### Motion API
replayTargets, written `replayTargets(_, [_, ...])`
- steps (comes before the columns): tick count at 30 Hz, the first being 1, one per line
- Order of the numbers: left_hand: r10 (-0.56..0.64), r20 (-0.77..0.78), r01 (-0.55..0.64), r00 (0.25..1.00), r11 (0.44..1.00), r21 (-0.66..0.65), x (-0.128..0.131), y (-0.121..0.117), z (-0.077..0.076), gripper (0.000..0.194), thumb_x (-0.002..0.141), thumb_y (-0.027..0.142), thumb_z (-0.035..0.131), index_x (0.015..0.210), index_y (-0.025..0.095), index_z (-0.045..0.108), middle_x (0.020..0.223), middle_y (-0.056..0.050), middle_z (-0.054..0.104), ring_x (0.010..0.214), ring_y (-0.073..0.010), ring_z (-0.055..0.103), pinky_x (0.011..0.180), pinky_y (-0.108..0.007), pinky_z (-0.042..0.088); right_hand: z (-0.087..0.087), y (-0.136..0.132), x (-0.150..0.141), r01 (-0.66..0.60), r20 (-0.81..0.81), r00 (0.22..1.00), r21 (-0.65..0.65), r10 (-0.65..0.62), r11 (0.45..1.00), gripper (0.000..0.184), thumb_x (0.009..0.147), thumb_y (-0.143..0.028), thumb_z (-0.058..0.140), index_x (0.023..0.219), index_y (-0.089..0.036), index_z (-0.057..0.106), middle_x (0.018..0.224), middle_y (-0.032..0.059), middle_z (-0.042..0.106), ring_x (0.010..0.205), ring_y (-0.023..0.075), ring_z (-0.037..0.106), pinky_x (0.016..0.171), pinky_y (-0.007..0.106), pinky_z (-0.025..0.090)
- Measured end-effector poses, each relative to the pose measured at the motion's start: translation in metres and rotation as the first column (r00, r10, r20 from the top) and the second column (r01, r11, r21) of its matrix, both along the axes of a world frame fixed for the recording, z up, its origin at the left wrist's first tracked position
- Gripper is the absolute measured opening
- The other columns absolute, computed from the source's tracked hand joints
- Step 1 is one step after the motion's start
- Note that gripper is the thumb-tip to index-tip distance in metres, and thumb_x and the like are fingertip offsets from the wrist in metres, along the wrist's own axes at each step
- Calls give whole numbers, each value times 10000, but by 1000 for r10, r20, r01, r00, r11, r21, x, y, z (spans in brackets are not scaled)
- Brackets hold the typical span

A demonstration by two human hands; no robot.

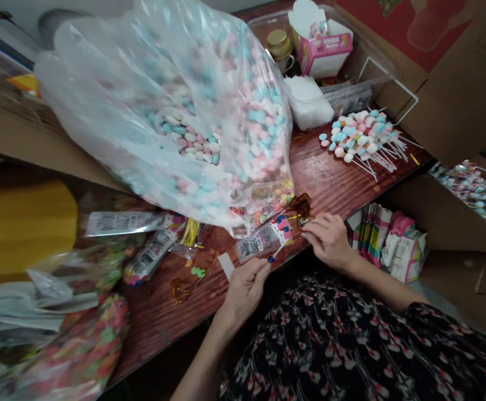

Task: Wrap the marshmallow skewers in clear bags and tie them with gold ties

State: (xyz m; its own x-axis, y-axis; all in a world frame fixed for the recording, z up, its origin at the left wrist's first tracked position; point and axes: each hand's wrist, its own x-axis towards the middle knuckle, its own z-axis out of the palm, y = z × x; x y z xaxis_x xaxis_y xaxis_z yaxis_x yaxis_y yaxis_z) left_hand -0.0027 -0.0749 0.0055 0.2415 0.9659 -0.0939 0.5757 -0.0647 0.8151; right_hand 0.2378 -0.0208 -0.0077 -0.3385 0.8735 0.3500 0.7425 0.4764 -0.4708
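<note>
My left hand (245,284) is at the table's front edge, its thumb and forefinger closed at a small dark blue piece (271,259) with a thin white stick (279,250) running up from it. Just beyond lies a clear printed packet (257,243) with a colourful top. My right hand (329,238) has its fingers pinched together beside a tangle of brown-gold ties (301,206); what sits between the fingertips is too small to make out. A narrow white strip (226,266) lies left of my left hand.
A large clear bag (113,111) of pastel candies fills the back of the table. Candies on white sticks (362,133) are piled at right, near a plastic bin (355,94). More packets (153,253), yellow ties (190,233) and a bag of colourful pieces (96,340) lie left.
</note>
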Motion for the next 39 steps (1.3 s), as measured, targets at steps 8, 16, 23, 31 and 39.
replayTargets(8, [497, 389, -200, 776, 778, -595, 18, 12, -2, 337, 753, 488, 702, 817, 157, 697, 667, -20, 642, 552, -116, 597, 462, -185, 392, -22, 15, 2, 54, 285, 957, -29, -43, 998, 152, 908, -249, 558, 802, -180, 642, 861, 72, 642, 844, 207, 511, 703, 334, 323])
replayTargets(16, [616, 399, -221, 679, 690, -689, 20, 9, 0, 402, 678, 483, 756, 873, 141, 673, 656, -13, 654, 468, -89, 562, 406, -170, 415, -15, 25, 19, -73, -194, 980, -128, 47, 989, 159, 947, -216, 477, 827, -198, 581, 810, 36, 613, 776, 161, 548, 719, 283, 399])
replayTargets(23, [514, 447, -122, 732, 744, -657, 36, 29, 3, 351, 730, 489, 701, 804, 152, 638, 635, 7, 631, 444, -74, 533, 402, -176, 433, 11, 47, 4, -133, -353, 929, -46, 108, 990, 163, 935, -199, 456, 796, -202, 541, 712, 3, 547, 659, 136, 507, 644, 268, 385])
replayTargets(31, [587, 378, -246, 716, 718, -651, 13, 26, 1, 352, 715, 475, 720, 827, 147, 659, 610, 23, 618, 433, -74, 518, 380, -167, 375, 1, 20, 22, -130, 13, 991, -87, 132, 988, 126, 920, -237, 557, 861, -190, 658, 861, 52, 636, 825, 174, 539, 751, 304, 402])
replayTargets(39, [527, 417, -148, 741, 733, -664, 22, 28, -4, 370, 740, 502, 705, 840, 150, 655, 613, 14, 632, 437, -78, 534, 387, -166, 382, -14, 13, -3, -190, 304, 935, -12, 185, 982, 150, 900, -187, 546, 799, -195, 656, 851, 64, 614, 840, 201, 430, 689, 333, 305])
